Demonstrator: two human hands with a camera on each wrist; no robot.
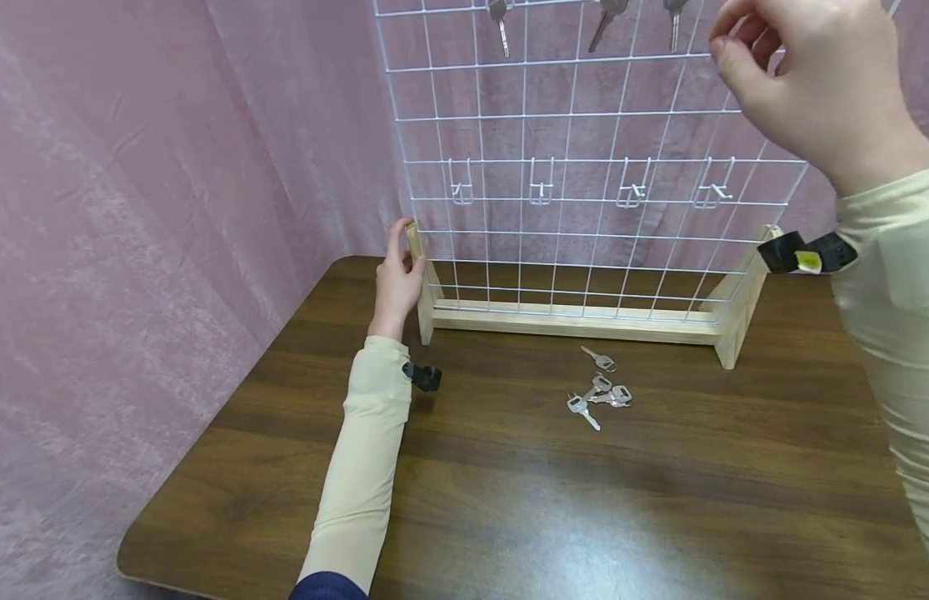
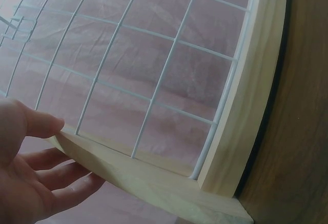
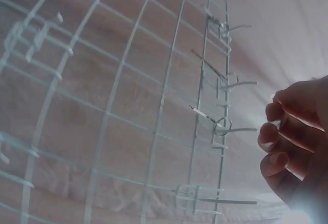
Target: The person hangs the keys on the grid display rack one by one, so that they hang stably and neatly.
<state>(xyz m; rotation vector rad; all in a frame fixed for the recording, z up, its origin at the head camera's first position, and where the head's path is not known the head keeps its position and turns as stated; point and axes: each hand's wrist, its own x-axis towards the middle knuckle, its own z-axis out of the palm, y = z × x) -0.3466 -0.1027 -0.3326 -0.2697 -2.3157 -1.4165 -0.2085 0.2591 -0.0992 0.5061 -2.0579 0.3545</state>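
My left hand [image 1: 398, 287] grips the left end upright of a pale wooden stand [image 1: 569, 323], thumb on one face and fingers on the other, as the left wrist view shows. The stand holds a white wire grid [image 1: 554, 231]. My right hand [image 1: 831, 79] is raised before the grid's upper right with curled fingers. A small glint shows between them in the right wrist view, but I cannot tell whether they hold anything. Beside that hand, several keys hang from upper hooks, among them one key [image 1: 675, 23] nearest it and another key [image 1: 500, 23] farther left.
Several loose keys [image 1: 584, 410] lie on the brown wooden table [image 1: 471, 492] in front of the stand. A lower row of bare white hooks [image 1: 541, 192] is on the grid. In the right wrist view, another bare hook [image 3: 225, 201] sticks out. Pink curtain [image 1: 134, 208] hangs behind.
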